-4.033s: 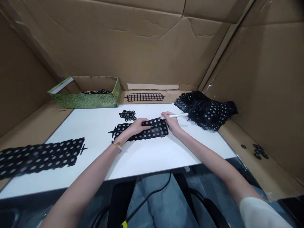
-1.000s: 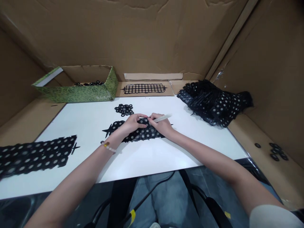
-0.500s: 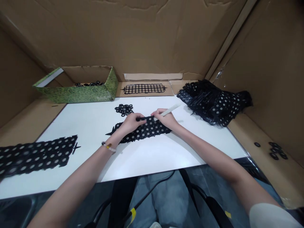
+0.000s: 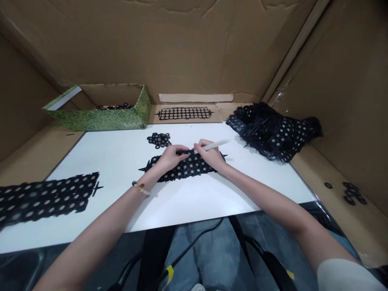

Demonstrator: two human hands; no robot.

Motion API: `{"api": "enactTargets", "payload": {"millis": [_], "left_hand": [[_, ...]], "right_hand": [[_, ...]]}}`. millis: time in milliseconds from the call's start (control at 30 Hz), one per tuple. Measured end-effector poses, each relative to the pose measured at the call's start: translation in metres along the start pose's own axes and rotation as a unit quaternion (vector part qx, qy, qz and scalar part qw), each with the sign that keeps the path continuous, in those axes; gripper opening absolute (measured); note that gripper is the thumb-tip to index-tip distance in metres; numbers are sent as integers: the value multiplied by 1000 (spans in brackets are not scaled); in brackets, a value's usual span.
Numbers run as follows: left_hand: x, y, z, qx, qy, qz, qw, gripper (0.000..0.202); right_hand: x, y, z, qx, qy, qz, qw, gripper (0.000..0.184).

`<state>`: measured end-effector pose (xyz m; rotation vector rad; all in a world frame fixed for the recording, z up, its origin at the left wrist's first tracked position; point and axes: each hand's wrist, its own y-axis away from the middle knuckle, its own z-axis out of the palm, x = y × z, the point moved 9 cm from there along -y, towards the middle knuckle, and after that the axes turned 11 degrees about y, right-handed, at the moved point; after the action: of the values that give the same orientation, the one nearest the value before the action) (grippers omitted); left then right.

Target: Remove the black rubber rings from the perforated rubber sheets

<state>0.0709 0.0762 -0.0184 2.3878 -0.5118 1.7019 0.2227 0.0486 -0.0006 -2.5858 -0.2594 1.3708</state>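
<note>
A black rubbery sheet [image 4: 190, 167] with rows of pale round spots lies on the white table in front of me. My left hand [image 4: 170, 157] rests over its left half, thumb and fingers closed on its far edge. In my right hand [image 4: 212, 157] is a slim white pen-like tool [image 4: 216, 144], held like a pencil. Its tip meets the sheet near the far edge, close to my left fingertips; the exact contact is too small to make out. Just beyond my left hand sits a small heap of black rings [image 4: 159, 140].
A green patterned box [image 4: 100, 121] holding black rings stands back left. Another spotted sheet [image 4: 51, 198] lies at left. A flat holed black sheet [image 4: 184, 113] is at the back, a crumpled pile of sheets [image 4: 273, 131] back right. Several loose rings [image 4: 353, 192] lie on cardboard at right.
The sheet under my hands has shifted slightly to the right, and its right tip now shows past my right hand. The white tool is tilted a little flatter.
</note>
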Motion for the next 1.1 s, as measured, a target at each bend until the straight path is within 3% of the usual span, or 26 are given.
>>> {"api": "enactTargets", "payload": {"millis": [200, 533, 700, 833, 933, 1100], "left_hand": [[-2, 4, 2, 23, 92, -15, 995, 33], [-9, 9, -1, 70, 115, -43, 990, 35], [-12, 8, 2, 54, 121, -56, 990, 37], [-10, 6, 7, -2, 157, -65, 985, 44], [-4, 5, 6, -34, 113, -52, 992, 45], [2, 3, -2, -21, -86, -17, 996, 44]], "right_hand": [[3, -1, 3, 1, 3, -13, 1000, 31], [-3, 1, 9, -5, 65, -41, 997, 30], [-4, 1, 11, -1, 80, -55, 995, 32], [-3, 1, 10, 6, 61, -52, 997, 33], [-4, 1, 8, 2, 60, -50, 997, 33], [3, -1, 3, 13, 9, -4, 1000, 31]]}}
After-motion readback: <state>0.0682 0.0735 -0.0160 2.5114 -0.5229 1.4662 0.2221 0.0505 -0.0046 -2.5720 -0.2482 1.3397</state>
